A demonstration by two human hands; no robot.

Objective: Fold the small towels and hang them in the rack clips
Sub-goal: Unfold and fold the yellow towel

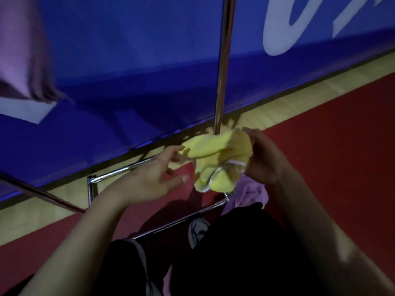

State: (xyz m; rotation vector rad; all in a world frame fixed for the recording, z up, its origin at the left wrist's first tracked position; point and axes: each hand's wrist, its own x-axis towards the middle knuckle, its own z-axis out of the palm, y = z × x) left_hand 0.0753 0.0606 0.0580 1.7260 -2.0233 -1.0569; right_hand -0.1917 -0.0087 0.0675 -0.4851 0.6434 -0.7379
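A small yellow towel (218, 157) with a white hem hangs crumpled in the air at the middle of the view. My right hand (265, 159) grips its right side in curled fingers. My left hand (154, 176) has relaxed fingers, and its fingertips touch the towel's left corner. A pink towel (23, 50) hangs at the upper left, blurred. The chrome upright pole (224, 60) of the rack rises just behind the yellow towel. No clips are visible.
The rack's chrome base bars (119, 169) lie on the red floor (331, 135) below my hands. Another pink cloth (250, 195) lies by the base. A blue banner wall (128, 60) stands behind. My dark trousers and a shoe (197, 231) fill the bottom.
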